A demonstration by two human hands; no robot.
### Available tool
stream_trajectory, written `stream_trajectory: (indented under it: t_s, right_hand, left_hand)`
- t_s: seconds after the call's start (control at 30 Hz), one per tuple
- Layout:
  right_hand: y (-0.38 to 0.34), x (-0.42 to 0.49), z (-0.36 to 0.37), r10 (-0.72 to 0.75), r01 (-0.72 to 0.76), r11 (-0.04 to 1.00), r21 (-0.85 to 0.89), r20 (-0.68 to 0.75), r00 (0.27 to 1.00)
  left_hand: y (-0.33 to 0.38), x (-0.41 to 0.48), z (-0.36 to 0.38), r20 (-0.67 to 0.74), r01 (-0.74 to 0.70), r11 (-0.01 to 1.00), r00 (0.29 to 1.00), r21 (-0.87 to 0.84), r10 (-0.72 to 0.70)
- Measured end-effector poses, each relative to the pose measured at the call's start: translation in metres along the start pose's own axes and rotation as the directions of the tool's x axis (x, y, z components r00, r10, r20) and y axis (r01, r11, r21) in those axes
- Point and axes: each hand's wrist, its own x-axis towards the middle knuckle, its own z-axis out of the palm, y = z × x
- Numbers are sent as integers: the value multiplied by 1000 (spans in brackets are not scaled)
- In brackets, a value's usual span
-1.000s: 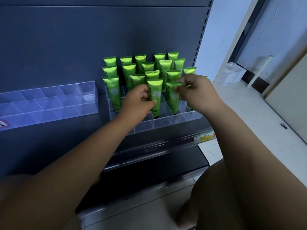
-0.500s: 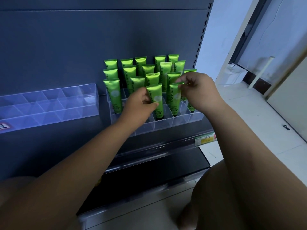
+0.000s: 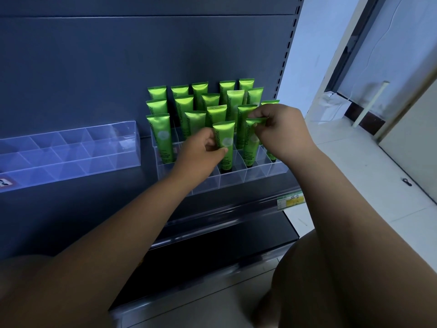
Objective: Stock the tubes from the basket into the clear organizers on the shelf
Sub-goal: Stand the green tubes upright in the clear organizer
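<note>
Head view. We look down on a dark shelf (image 3: 78,216) backed by a blue-grey back panel (image 3: 118,67). Toward the shelf's right end stands a clear stepped organizer (image 3: 260,173), its compartments rising in tiers toward the back panel; green tubes (image 3: 199,91) stand upright in it, caps down, filling most of the rear tiers, while several compartments along its front edge hold nothing. The left hand (image 3: 201,147) grasps a front-row tube (image 3: 224,138) at mid-body, thumb on the printed face and fingers curled behind it; this tube stands upright with its dark cap seated in a compartment near the middle of the organizer's front. Just to its right, the right hand (image 3: 281,129) pinches the flat crimped top of a neighbouring tube (image 3: 251,144) between thumb and forefinger; that tube is likewise upright in the adjacent compartment, and the two tubes stand close without our being able to tell whether they touch. Toward the shelf's left end lies a second organizer (image 3: 71,147), clear and with no tubes in it. A yellow-and-green price label (image 3: 290,200) sits on the shelf's front edge near its right corner, and pale tiled floor (image 3: 378,197) lies beyond.
</note>
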Motion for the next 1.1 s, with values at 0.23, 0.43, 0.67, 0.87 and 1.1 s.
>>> stream_trajectory:
  t_s: [0.23,0.43,0.67,0.87,1.1]
  right_hand:
    - [2,-1,2,-7,7,999,-36,5,1000]
    - [2,-1,1,-15,15,999,-45,9,1000]
    - [3,1,2,-29,30,997,-74,12,1000]
    - [3,1,4,-39,39,995,-89,6,999]
    - [3,1,6,-64,65,994,-86,6,998]
  left_hand:
    - [-5,4,2,-3,-50,994,999,95,51]
    - [-5,4,3,-16,-102,979,994,176,107]
    - [-7,4,4,-8,-97,981,995,168,100]
    - [-8,5,5,-10,-99,980,995,174,103]
    - [-10,3,8,-9,-116,972,993,202,121]
